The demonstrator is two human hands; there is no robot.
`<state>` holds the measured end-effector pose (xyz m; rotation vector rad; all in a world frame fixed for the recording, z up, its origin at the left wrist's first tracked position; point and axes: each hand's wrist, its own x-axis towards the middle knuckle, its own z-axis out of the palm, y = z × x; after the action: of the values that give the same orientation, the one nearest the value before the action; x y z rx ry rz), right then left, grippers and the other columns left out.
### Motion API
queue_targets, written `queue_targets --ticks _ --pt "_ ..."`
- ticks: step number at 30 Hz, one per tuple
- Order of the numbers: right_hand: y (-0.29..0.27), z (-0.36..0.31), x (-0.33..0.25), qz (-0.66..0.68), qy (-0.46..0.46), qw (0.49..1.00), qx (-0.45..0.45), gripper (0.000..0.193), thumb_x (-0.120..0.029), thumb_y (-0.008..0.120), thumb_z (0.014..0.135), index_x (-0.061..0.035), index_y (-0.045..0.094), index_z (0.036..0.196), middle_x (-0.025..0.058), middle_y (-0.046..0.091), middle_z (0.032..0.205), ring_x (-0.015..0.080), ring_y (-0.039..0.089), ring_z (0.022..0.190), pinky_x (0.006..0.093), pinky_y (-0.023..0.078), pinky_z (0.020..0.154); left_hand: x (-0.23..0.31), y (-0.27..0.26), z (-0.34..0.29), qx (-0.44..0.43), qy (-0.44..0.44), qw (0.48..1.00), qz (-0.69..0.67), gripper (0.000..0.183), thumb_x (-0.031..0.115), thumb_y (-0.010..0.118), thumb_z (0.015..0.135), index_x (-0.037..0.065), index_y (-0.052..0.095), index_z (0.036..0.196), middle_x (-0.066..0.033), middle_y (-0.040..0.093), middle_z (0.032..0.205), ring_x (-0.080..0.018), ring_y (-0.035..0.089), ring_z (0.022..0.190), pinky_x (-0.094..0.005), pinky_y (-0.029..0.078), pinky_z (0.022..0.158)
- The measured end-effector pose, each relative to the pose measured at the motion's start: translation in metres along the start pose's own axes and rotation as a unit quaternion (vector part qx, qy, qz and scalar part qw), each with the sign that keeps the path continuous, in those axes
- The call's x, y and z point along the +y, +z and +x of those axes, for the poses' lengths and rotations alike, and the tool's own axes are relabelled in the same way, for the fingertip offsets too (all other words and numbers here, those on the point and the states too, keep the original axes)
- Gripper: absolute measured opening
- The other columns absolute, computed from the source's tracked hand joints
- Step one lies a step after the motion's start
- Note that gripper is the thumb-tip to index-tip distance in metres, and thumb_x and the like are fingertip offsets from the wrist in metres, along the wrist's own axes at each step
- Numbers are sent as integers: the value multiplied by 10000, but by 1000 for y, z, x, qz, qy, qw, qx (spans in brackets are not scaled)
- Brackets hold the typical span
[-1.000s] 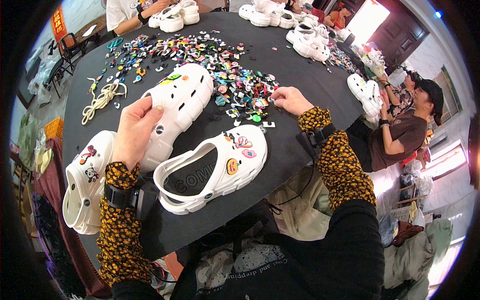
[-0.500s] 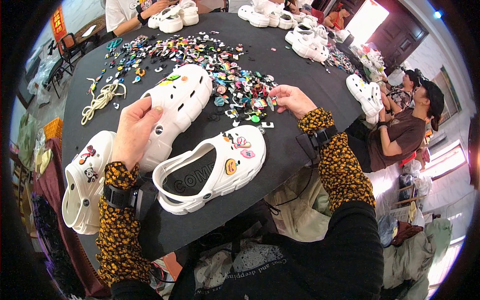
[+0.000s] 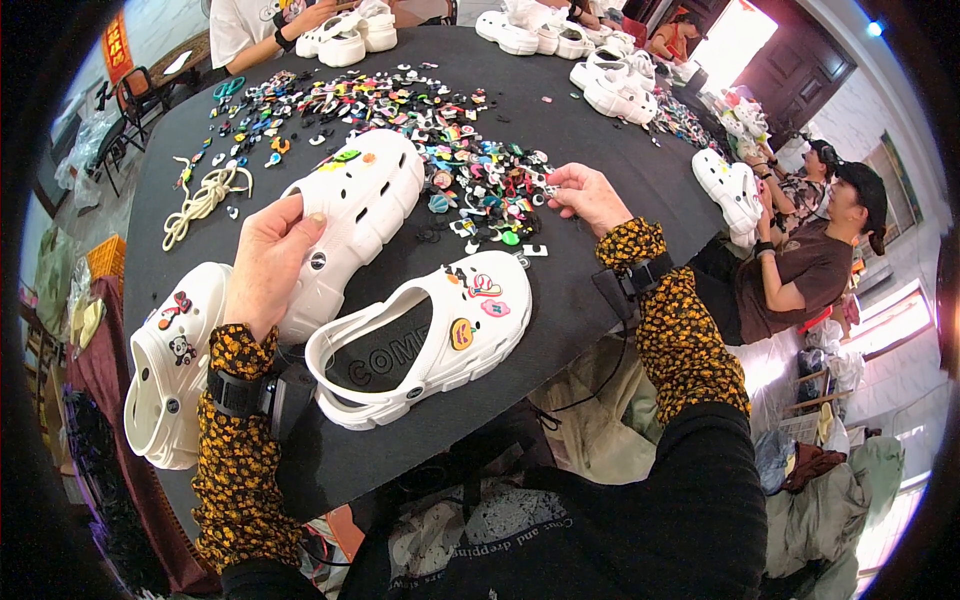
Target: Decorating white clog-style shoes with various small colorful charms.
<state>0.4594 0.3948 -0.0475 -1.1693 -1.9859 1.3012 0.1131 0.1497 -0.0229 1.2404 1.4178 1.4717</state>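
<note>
My left hand [image 3: 268, 255] grips a white foam clog [image 3: 360, 200] by its heel end, thumb on top. A green and an orange charm sit on that clog's upper. My right hand [image 3: 590, 197] is at the right edge of a heap of small colourful shoe charms [image 3: 480, 180]. Its thumb and fingertips are pinched together; a tiny pale bit shows there, too small to make out. In front of me lies a second white clog [image 3: 480, 330] with several charms on its toe. Another white clog [image 3: 175, 340], with panda and red charms, stands left of my left forearm.
A bundle of cream cord [image 3: 208, 200] and teal-handled scissors [image 3: 228, 88] lie on the dark table [image 3: 600, 290] at the left. More white clogs [image 3: 615, 90] stand along the far side. Co-workers sit around the table, one at the right holding a clog [image 3: 730, 195].
My right hand has shifted slightly up; the bluish charm seen at its fingertips no longer shows there. My left hand and its clog stay nearly still. The right-hand co-worker's hands have moved.
</note>
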Motion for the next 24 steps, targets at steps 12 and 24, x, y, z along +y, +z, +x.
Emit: queue_targets --ticks 12,24 --pt "-10 16 1 -136 7 990 29 243 -40 561 805 -28 616 1041 76 657 912 126 623 752 263 492 610 0 -1 -1 -6 2 1000 0 277 82 546 912 -34 601 1157 -53 668 1003 -81 601 843 -233 478 751" --pt "-2 27 20 -407 -135 900 73 206 -127 648 761 -103 705 957 159 632 949 328 615 927 399 492 844 -1 -1 0 1 2 1000 10 292 91 554 917 -38 594 1176 -57 664 1024 -82 593 864 -233 471 778"
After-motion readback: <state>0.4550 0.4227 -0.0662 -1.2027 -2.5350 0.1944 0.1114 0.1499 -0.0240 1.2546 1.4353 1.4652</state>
